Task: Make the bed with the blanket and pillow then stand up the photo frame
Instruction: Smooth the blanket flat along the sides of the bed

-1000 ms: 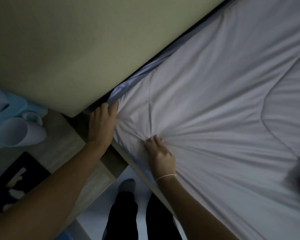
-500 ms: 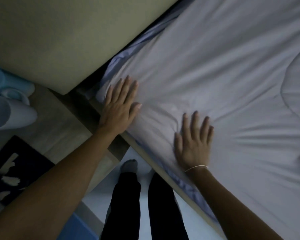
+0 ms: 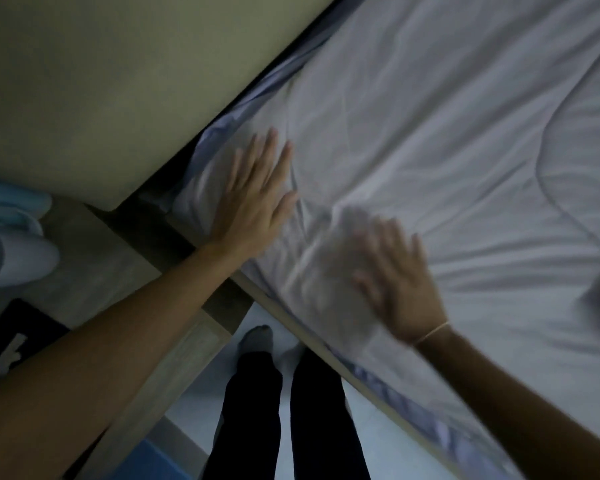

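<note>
Both of your hands have slid farther onto the bed since half a second ago, and your right hand [image 3: 399, 282] is now blurred with motion. Nearest you, below and between your hands, your dark trouser legs [image 3: 284, 410] and socked feet stand on the pale floor beside the wooden bed frame [image 3: 326, 344]. Your right hand lies flat with fingers spread on the white blanket [image 3: 430, 150], gripping nothing, a thin band at its wrist. Your left hand [image 3: 253, 199] is just beyond it, also flat and released, fingers straight, pressing the blanket's corner near the headboard [image 3: 101, 81]. To the left of your left arm, the photo frame [image 3: 11, 344] lies flat on the bedside tabletop [image 3: 94, 258]. Wrinkles fan across the blanket beyond your fingers.
</note>
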